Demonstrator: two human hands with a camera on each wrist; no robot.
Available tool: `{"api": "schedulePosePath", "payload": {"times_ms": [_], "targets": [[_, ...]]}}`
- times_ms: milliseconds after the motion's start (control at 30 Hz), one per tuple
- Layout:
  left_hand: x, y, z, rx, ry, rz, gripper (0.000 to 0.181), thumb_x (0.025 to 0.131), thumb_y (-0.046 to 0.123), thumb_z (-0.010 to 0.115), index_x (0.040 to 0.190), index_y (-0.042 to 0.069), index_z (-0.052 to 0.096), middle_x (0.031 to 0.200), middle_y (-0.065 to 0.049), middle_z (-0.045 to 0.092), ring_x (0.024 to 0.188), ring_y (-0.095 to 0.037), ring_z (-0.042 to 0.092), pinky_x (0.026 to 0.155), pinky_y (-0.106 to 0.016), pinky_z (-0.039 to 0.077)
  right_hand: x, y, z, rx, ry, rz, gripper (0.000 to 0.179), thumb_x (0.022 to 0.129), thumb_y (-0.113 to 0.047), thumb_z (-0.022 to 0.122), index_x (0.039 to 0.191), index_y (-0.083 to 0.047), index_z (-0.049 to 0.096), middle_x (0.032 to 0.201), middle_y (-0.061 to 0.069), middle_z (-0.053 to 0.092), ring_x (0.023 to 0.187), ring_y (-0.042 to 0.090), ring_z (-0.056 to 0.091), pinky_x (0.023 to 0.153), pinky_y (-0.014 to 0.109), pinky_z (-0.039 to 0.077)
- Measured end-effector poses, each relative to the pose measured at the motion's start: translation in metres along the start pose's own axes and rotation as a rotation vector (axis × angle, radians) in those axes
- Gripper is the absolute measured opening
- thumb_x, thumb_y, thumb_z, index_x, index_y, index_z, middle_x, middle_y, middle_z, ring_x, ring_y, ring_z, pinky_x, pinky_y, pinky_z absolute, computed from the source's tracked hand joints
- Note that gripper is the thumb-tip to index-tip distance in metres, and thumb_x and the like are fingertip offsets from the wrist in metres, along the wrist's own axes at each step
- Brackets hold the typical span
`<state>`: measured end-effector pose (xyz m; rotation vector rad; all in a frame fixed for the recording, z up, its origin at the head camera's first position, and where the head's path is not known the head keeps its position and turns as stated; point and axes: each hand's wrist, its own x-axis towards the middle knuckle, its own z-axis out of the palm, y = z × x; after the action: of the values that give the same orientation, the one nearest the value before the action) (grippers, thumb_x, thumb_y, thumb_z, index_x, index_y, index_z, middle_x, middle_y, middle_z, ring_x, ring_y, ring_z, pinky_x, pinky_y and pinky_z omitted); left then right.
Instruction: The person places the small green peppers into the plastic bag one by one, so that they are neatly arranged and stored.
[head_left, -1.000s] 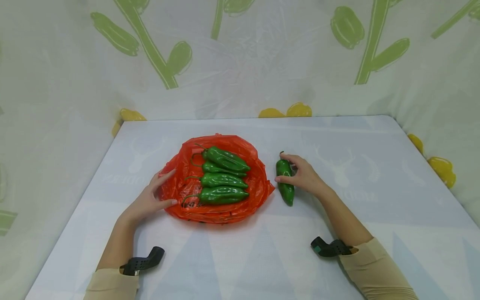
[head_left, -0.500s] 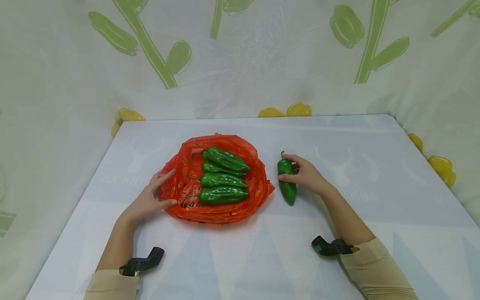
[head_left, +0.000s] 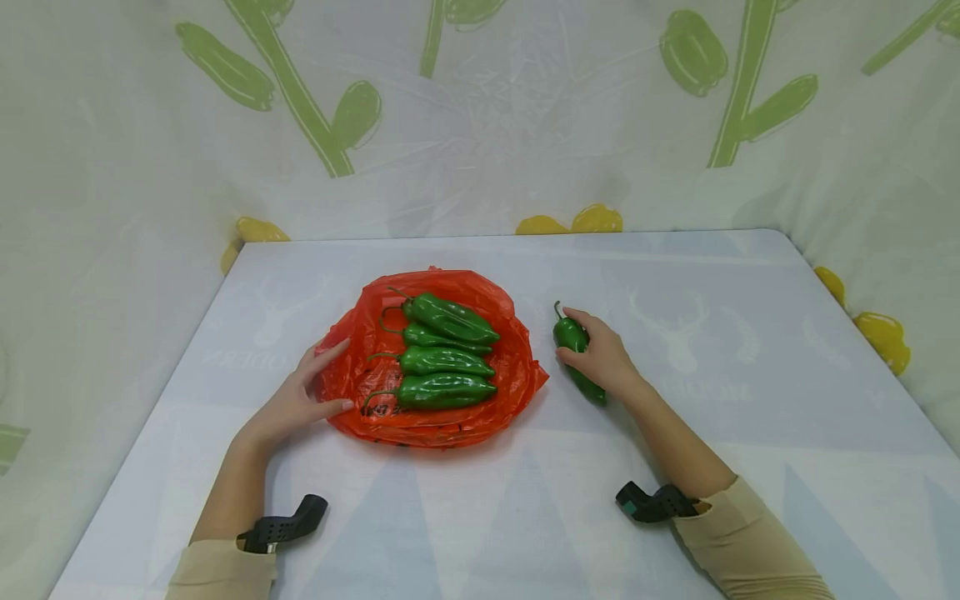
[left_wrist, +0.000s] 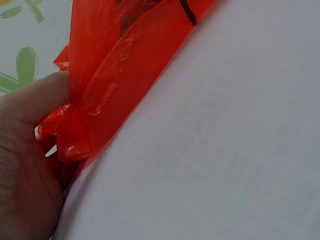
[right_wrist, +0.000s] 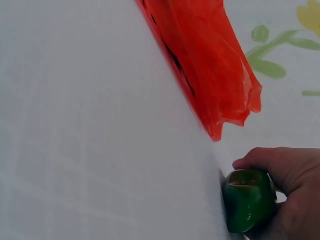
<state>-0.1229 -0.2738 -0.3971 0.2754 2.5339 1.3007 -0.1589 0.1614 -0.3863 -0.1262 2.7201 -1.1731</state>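
A green chili pepper lies slantwise right of the bag, stem end up and left. My right hand grips it across the middle, thumb on the near side and fingers on the far side. The right wrist view shows the pepper's tip end against the palm. My left hand touches the left side of a red plastic bag, forefinger and thumb spread apart. A crumpled corner of the bag sits between thumb and fingers in the left wrist view. Several green peppers lie in a row on the bag.
The white table has pale printed patterns. Behind it hangs a curtain with green and yellow plant motifs. A black wrist camera sits on the left forearm, and another camera on the right.
The pepper in my right hand has turned: its tip has swung to the right and its stem leans left. My left hand, the bag and the other peppers stay in place.
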Motion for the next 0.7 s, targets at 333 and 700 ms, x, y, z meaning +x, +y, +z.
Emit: {"api": "schedulePosePath", "payload": {"times_ms": [333, 700], "targets": [[-0.001, 0.001, -0.001, 0.000, -0.004, 0.011, 0.087, 0.080, 0.028, 0.074, 0.151, 0.025, 0.025, 0.155, -0.018, 0.008, 0.141, -0.043, 0.009, 0.102, -0.069, 0.026, 0.000, -0.001, -0.001, 0.030, 0.006, -0.014, 0.063, 0.088, -0.014, 0.062, 0.145, -0.010, 0.036, 0.146, 0.020, 0.036, 0.126, 0.038, 0.039, 0.100, 0.056, 0.041], [0.000, -0.001, -0.001, 0.008, -0.005, -0.002, 0.087, 0.079, 0.030, 0.074, 0.151, 0.026, 0.024, 0.156, -0.018, 0.008, 0.141, -0.044, 0.009, 0.101, -0.069, 0.028, -0.002, -0.009, -0.005, 0.063, 0.034, -0.049, 0.061, 0.087, -0.013, 0.064, 0.143, -0.011, 0.039, 0.144, 0.019, 0.039, 0.124, 0.037, 0.041, 0.098, 0.055, 0.044]]}}
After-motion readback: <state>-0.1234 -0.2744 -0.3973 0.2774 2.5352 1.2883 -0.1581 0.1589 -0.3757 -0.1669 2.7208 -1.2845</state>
